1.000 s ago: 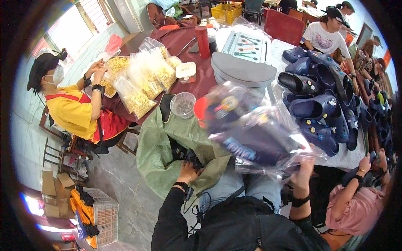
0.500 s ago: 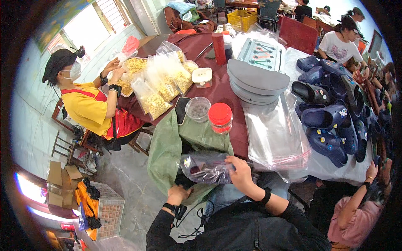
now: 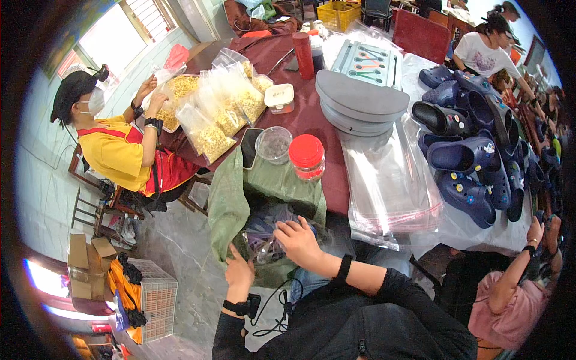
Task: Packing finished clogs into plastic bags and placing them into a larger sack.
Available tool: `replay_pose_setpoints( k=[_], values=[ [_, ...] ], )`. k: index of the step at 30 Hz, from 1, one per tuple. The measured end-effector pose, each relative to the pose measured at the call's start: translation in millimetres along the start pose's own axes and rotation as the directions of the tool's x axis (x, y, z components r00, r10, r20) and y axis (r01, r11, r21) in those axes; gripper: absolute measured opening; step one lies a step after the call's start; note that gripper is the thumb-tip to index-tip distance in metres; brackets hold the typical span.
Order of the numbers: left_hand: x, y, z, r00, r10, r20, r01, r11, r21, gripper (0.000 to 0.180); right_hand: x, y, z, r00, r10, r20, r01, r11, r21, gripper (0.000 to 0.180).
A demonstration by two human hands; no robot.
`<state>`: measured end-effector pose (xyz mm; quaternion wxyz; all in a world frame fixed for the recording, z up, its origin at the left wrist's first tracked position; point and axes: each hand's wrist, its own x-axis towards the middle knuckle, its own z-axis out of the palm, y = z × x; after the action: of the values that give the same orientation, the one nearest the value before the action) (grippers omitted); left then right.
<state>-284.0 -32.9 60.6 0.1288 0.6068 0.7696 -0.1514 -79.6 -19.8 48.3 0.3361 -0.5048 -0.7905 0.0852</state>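
Note:
A green woven sack hangs at the table's near edge, its mouth gaping upward. Inside the mouth lies a clear plastic bag with something dark blue or purple in it; its exact kind is hard to make out. My left hand is at the sack's near left rim, index finger and thumb along the fabric, gripping it. Over the bag is my right hand, palm down with fingers spread, holding nothing. Part of the sack's inside is hidden by shadow and by my right hand.
A red-lidded jar, a clear round tub and a phone rest by the sack. Rightward lie flat clear bags and piled navy clogs. A person in yellow sits left near bags of yellow pieces.
The bagged dark item has gone down into the sack. My right hand has let go of it and moved left; my left hand has shifted to the sack's left rim.

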Motion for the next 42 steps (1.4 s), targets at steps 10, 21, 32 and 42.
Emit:
replay_pose_setpoints(
  k=[10, 21, 32, 42],
  values=[
    [-8.7, -7.8, 13.1, 0.994, 0.053, -0.094, -0.059, 0.997, -0.055, 0.107, 10.7, 10.1, 19.4, 0.984, -0.179, 0.026, 0.180, 0.980, -0.088, 0.055],
    [-9.0, -5.0, -9.0, 0.988, 0.021, -0.156, -0.039, 0.993, -0.114, 0.108, -23.5, 18.2, 17.2, 0.611, 0.126, 0.782, -0.014, 0.989, -0.149, 0.056],
    [4.7, -6.8, 15.9, 0.945, 0.298, -0.133, -0.297, 0.954, 0.027, 0.055, -40.4, 48.1, -2.5, 0.680, -0.014, 0.733, 0.201, 0.965, -0.168, 0.012],
    [16.7, 37.4, -1.7, 0.799, 0.575, -0.177, -0.562, 0.818, 0.121, 0.044, -51.8, 60.4, -41.4, 0.803, 0.007, 0.596, 0.110, 0.981, -0.159, 0.025]
  ],
)
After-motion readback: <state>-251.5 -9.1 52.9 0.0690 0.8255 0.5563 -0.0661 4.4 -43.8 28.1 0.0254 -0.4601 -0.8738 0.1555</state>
